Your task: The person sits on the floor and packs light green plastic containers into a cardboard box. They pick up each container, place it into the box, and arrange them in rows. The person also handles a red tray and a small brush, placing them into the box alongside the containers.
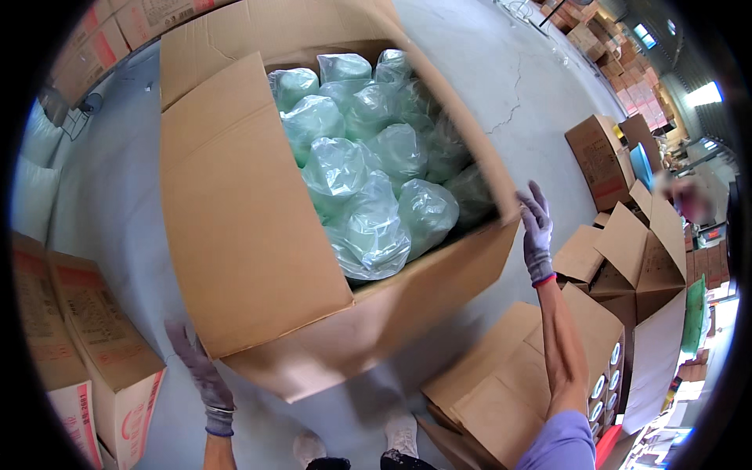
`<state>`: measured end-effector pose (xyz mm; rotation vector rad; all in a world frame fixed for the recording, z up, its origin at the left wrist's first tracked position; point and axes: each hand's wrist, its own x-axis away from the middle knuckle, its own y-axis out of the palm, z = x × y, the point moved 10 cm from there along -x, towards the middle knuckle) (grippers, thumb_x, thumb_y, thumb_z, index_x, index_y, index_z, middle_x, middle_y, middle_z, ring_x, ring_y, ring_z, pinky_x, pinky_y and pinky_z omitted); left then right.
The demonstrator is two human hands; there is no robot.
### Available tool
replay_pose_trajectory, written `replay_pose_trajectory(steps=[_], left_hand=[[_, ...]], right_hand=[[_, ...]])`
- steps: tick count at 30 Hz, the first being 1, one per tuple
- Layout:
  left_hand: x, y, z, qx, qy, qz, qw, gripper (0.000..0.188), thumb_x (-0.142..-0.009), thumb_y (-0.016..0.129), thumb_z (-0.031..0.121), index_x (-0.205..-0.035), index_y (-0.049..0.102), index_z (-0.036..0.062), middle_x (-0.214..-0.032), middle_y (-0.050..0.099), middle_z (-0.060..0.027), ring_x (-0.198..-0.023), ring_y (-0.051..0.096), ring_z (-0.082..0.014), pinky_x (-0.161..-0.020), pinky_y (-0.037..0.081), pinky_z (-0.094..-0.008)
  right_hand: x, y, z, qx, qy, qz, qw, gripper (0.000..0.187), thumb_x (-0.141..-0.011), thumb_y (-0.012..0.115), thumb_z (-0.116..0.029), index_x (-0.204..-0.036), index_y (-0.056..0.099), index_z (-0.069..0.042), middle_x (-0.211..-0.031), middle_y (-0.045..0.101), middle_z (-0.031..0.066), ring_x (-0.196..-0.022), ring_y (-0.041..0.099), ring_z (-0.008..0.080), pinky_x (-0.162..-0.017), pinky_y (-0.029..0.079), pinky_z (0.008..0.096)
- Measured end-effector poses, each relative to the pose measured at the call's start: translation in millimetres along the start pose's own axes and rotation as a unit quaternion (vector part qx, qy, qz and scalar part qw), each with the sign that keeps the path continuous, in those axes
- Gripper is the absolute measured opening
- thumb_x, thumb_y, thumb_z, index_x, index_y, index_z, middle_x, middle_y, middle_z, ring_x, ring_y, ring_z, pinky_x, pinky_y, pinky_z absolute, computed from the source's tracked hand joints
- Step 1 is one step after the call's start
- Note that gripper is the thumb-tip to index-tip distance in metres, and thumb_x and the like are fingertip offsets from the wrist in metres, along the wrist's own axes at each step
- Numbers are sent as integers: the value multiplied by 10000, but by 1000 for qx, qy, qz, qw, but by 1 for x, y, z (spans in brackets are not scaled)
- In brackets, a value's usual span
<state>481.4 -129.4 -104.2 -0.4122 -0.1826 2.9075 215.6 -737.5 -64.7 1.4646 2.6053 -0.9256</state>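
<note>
A large open cardboard box (251,211) stands before me, its left flap folded inward over part of the opening. Inside are several pale green, rounded items in clear plastic bags (376,157); what is in the bags I cannot make out. My left hand (194,360), in a grey glove, is beside the box's near left corner with its fingers stretched out. My right hand (536,231), gloved too, is at the box's right edge, fingers apart and fingertips at or very close to the cardboard. That edge is smeared by motion. Neither hand is wrapped round anything.
Printed cartons (94,337) stand at the left, with more at the far left. To the right, an open carton (509,376) holds several cylindrical items with round pale ends (599,388). Further cartons (599,160) and a blurred person (689,200) are beyond. My shoes (401,432) are on the grey floor.
</note>
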Motion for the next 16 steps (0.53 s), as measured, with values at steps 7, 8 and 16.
replay_pose_trajectory(steps=[7,8,16], left_hand=[[182,2,-108,116,-618,-142,765,707,-937,265,633,-1396,368,105,-1293,534,-101,-1154,531,-226,-971,424,-456],[182,0,-85,100,-616,-162,764,713,-926,303,636,-1361,408,80,-1254,556,-106,-1115,556,-230,-942,449,-441],[150,-9,36,31,-640,-243,728,570,-894,540,479,-1212,544,6,-1073,648,-110,-947,645,-214,-810,534,-379]], right_hand=[[40,174,-76,349,-167,-274,880,514,-851,557,-371,-1350,477,-275,-1498,312,76,-1376,257,344,-1058,124,643],[40,170,-86,349,-169,-268,882,519,-852,554,-393,-1354,466,-297,-1503,304,68,-1382,246,340,-1043,128,665],[28,90,-252,253,-185,-341,886,345,-852,558,-278,-1138,597,-89,-1113,611,71,-1089,521,252,-954,363,413]])
